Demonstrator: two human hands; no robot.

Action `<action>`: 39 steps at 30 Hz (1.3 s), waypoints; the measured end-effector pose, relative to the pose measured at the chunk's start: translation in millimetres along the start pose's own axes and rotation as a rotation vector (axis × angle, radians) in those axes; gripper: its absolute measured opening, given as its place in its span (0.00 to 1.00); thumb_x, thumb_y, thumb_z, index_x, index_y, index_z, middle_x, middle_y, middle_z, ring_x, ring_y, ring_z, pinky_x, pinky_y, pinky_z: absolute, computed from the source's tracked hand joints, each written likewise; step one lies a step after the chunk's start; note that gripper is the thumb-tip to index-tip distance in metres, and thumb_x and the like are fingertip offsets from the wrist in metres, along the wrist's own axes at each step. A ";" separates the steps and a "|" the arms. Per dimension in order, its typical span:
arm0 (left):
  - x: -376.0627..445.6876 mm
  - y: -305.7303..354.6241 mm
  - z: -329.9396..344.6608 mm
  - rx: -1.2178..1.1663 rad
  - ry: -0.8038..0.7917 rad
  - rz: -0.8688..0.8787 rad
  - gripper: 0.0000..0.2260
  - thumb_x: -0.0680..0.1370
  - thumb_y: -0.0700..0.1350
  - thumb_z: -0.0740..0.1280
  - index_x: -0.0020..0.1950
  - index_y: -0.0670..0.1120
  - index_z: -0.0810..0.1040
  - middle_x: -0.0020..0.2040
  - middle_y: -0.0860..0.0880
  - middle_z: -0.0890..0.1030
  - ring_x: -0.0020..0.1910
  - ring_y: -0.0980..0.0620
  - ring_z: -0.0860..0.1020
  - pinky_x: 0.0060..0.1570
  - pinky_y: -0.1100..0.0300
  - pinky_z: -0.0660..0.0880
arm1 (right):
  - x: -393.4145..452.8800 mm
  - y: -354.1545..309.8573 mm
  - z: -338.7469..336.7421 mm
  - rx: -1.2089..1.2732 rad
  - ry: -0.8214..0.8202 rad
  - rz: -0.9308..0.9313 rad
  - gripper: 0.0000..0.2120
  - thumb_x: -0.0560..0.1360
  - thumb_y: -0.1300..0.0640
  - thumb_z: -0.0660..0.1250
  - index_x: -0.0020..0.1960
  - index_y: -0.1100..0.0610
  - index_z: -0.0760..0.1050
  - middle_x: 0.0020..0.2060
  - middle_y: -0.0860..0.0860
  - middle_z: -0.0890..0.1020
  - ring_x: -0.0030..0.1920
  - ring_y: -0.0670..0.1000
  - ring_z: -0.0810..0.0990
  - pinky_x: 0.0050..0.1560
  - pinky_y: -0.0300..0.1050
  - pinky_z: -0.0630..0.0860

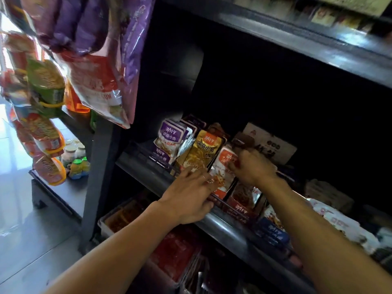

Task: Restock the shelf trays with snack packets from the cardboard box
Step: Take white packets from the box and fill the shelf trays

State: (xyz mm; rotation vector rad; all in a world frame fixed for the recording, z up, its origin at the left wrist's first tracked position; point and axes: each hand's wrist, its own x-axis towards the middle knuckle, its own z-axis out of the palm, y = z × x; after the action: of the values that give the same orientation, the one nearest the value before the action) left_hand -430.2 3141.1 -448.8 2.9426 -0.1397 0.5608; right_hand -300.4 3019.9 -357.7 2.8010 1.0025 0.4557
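On the dark middle shelf stand rows of snack packets in trays: purple packets [167,143] at the left, gold packets [201,151] beside them, then orange-and-white packets [224,168], dark red packets [242,198] and blue packets [272,229] further right. My left hand [188,196] lies with straight fingers against the front of the gold and orange-and-white packets, at the tray's front edge. My right hand [252,166] curls its fingers over the top of the orange-and-white packets. The cardboard box is out of view.
A shelf rail [212,221] runs along the front under my hands. Bags hang at the upper left [95,60]. A lower shelf holds a clear tray of red packets [127,217]. Small bottles [76,158] stand on a low stand at the left. A white sign [269,143] stands behind.
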 end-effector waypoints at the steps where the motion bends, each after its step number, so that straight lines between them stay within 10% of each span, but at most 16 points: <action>1: -0.4 -0.1 1.5 -0.003 -0.010 -0.004 0.26 0.81 0.55 0.58 0.78 0.51 0.60 0.79 0.47 0.58 0.79 0.48 0.50 0.75 0.47 0.42 | 1.0 -1.6 0.8 -0.007 0.019 -0.005 0.19 0.79 0.44 0.62 0.66 0.52 0.72 0.59 0.56 0.78 0.58 0.58 0.77 0.53 0.50 0.76; 12: 1.5 3.9 -5.3 0.014 -0.054 -0.023 0.26 0.81 0.56 0.58 0.78 0.52 0.59 0.78 0.46 0.60 0.79 0.49 0.52 0.75 0.49 0.45 | 5.4 4.6 7.7 0.078 -0.077 0.067 0.25 0.79 0.39 0.59 0.68 0.55 0.70 0.60 0.57 0.78 0.57 0.58 0.78 0.48 0.47 0.70; 24: -3.8 70.0 -14.2 -0.042 -0.032 0.075 0.26 0.82 0.57 0.57 0.79 0.50 0.59 0.76 0.48 0.62 0.77 0.48 0.54 0.75 0.53 0.46 | -92.6 44.8 -26.0 0.120 -0.017 0.030 0.31 0.79 0.42 0.61 0.77 0.57 0.60 0.75 0.56 0.64 0.73 0.57 0.65 0.70 0.50 0.66; 31: 6.8 137.4 7.7 -0.074 -0.052 0.207 0.28 0.82 0.55 0.58 0.80 0.49 0.55 0.79 0.50 0.58 0.79 0.49 0.50 0.76 0.50 0.42 | -129.1 121.4 -45.5 0.107 -0.182 0.122 0.16 0.81 0.47 0.57 0.65 0.53 0.71 0.58 0.55 0.79 0.59 0.58 0.78 0.58 0.53 0.75; 39: 16.4 143.4 20.5 -0.007 -0.151 0.165 0.31 0.82 0.56 0.57 0.81 0.48 0.50 0.80 0.49 0.53 0.79 0.50 0.48 0.76 0.47 0.38 | -112.3 119.4 -24.8 -0.032 -0.274 0.037 0.21 0.82 0.47 0.55 0.73 0.52 0.64 0.62 0.57 0.78 0.57 0.57 0.77 0.56 0.50 0.75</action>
State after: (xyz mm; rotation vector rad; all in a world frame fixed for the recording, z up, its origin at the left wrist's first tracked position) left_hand -424.4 2995.4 -444.1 2.9826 -0.4034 0.3562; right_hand -319.6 2856.9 -334.2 2.7577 0.8774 0.0854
